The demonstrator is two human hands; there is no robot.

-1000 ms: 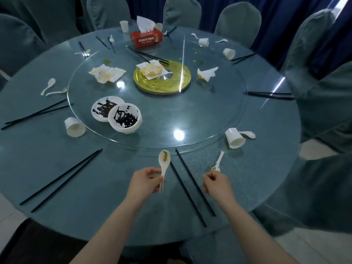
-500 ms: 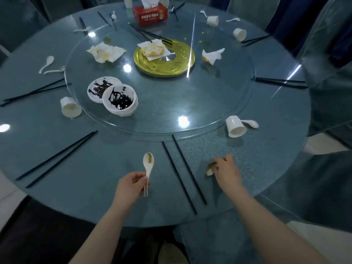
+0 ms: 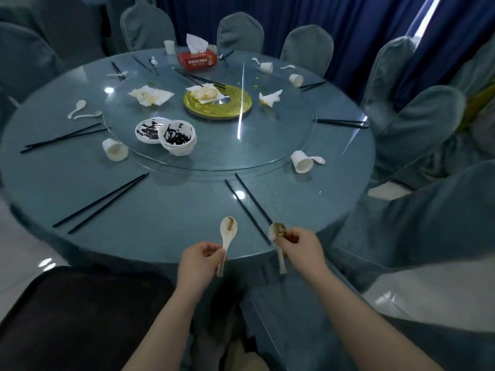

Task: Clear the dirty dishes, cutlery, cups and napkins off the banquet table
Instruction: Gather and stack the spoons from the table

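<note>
The left hand is pinching 1 soiled spoon upright; the right hand is pinching another spoon, both over the counter edge.

1. Soup spoons: I count nine, two held like this dirty one, the rest on the worktop.
2. Paper cups: six, e.g. this tipped one.
3. Dirty bowls: two stacks.
4. Crumpled napkins: three, like this one.
5. Chopstick pairs: roughly eight, e.g..
6. Tissue box: one.
7. Gold plate: one.
</note>
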